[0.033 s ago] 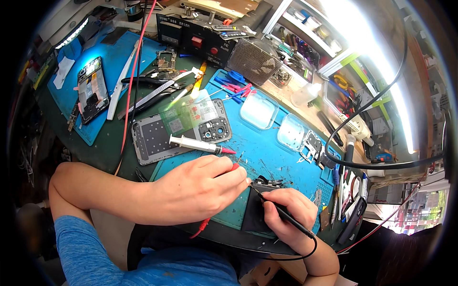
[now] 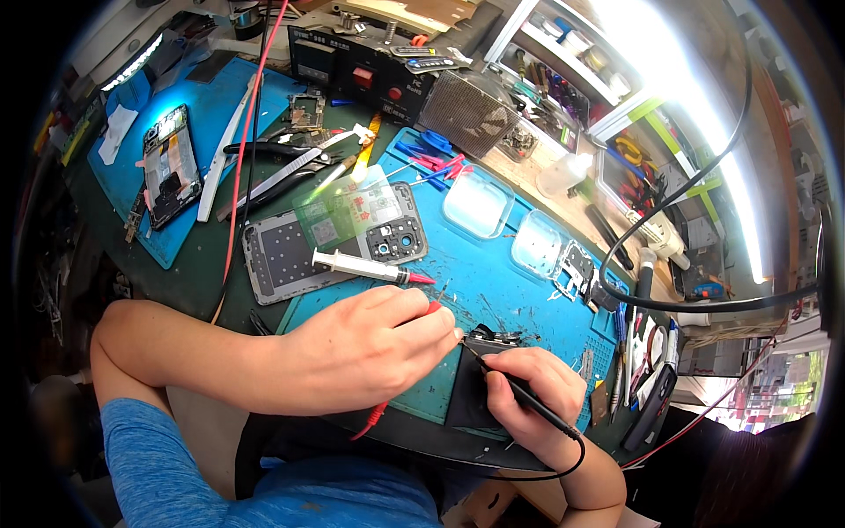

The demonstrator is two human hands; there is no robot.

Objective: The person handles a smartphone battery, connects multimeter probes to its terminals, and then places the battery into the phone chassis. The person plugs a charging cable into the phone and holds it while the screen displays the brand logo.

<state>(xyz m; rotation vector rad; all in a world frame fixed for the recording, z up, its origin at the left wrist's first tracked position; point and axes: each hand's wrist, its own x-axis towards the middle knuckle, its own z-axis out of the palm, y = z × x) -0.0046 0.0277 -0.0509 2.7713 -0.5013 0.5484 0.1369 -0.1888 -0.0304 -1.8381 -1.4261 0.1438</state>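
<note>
My left hand [image 2: 378, 348] is closed around a red test probe [image 2: 379, 411], whose lead end shows below the palm; a bit of red also shows above the fingers. My right hand [image 2: 539, 396] pinches a black test probe [image 2: 532, 403], its thin metal tip pointing up and left, close to my left fingertips. Below the hands lies a flat black slab [image 2: 473, 392], perhaps a phone part, with small dark parts [image 2: 493, 334] at its top edge. Whether either tip touches anything is too small to tell. A syringe [image 2: 361, 265] with a pink tip lies beyond my left hand, across a grey phone frame [image 2: 286, 255].
Two clear plastic trays [image 2: 480, 202] sit on the blue work mat [image 2: 475, 273]. An opened phone [image 2: 172, 167] lies far left, near pliers and tweezers [image 2: 282, 180]. A black instrument box [image 2: 361, 75] stands at the back. A black cable [image 2: 704, 308] loops in from the right.
</note>
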